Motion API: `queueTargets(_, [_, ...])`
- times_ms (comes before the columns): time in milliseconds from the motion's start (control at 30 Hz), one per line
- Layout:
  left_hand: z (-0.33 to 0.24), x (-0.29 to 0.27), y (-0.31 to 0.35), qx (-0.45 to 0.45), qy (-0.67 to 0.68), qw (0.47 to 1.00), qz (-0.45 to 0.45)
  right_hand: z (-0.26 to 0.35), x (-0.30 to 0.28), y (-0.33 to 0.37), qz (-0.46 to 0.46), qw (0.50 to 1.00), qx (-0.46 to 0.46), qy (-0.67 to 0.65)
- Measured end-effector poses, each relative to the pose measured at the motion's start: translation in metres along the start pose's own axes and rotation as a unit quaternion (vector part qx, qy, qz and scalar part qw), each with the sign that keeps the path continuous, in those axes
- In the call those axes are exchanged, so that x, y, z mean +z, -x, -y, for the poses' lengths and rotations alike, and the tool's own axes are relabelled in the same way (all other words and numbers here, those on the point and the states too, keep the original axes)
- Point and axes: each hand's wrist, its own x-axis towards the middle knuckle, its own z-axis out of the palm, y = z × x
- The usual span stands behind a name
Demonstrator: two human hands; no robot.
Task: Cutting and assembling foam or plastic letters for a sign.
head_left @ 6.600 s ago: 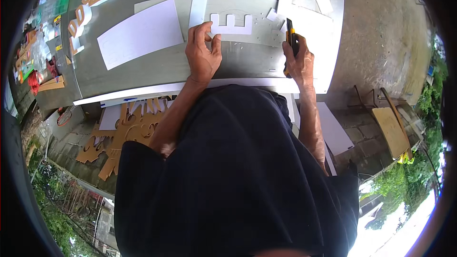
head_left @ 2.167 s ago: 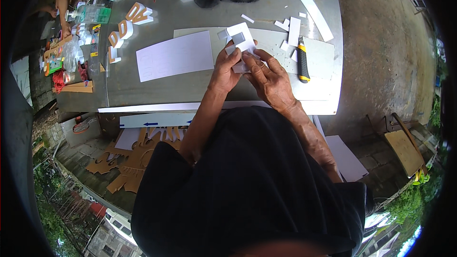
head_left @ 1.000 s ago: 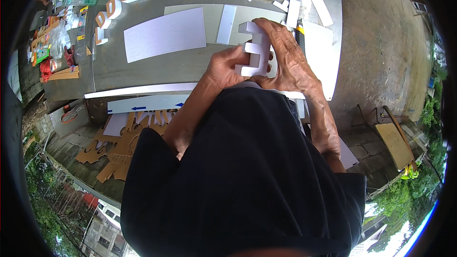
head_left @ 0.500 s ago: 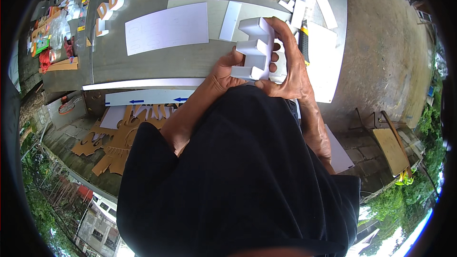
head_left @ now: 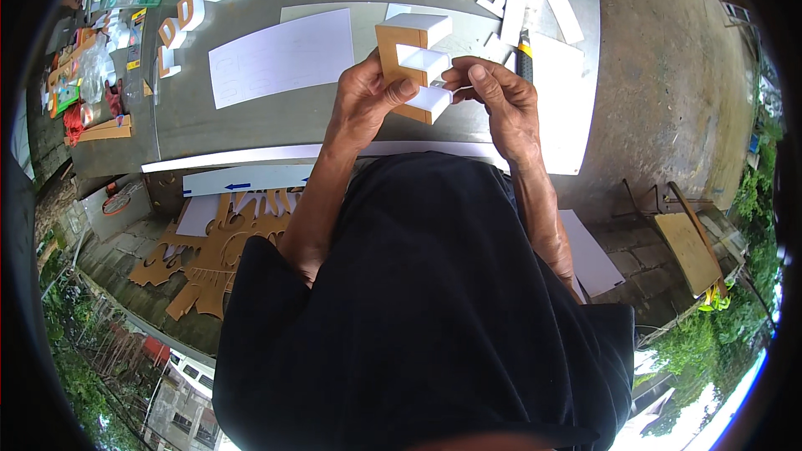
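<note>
A block letter shaped like an E (head_left: pixel 403 37), with a brown face and deep white sides, is held up over the table near my body. My left hand (head_left: pixel 363 98) is closed round its spine, thumb pressed on the brown face near the lowest arm. Beside the ends of the arms is my right hand (head_left: pixel 508 108), its fingers curled in and the thumb raised near the index finger. Those fingertips meet the letter's white edge, and anything between them is hidden. Behind the letter lies a white sheet (head_left: pixel 284 54) with faint outlines.
More brown-and-white letters (head_left: pixel 190 10) stand at the far left of the grey table (head_left: pixel 276 129). A yellow-and-black cutter (head_left: pixel 525 57) and white offcuts (head_left: pixel 511 21) lie right of the letter. A long white strip (head_left: pixel 251 156) runs along the near edge. Cut brown sheets (head_left: pixel 213 250) lie below.
The letter has turned so its brown face shows, and moved left and up. My left hand grips its spine; my right hand has come off the spine and sits by the arm ends.
</note>
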Motion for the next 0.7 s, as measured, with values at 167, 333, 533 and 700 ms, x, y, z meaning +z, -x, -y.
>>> queueTargets(167, [0.008,0.013,0.003,-0.009,0.062,0.998,0.002,-0.012,0.0,-0.007,0.023,0.996,0.029,-0.083])
queueTargets(333, [0.011,0.023,0.004,-0.016,0.055,0.998,0.003,-0.017,-0.005,-0.007,0.013,0.991,0.047,-0.123])
queueTargets(533, [0.013,0.025,0.006,-0.023,0.083,0.996,0.006,-0.015,-0.007,-0.004,0.017,0.991,0.048,-0.121])
queueTargets(700, [0.01,0.028,0.006,-0.034,0.112,0.993,-0.005,-0.011,-0.005,-0.002,0.016,0.996,0.033,-0.086])
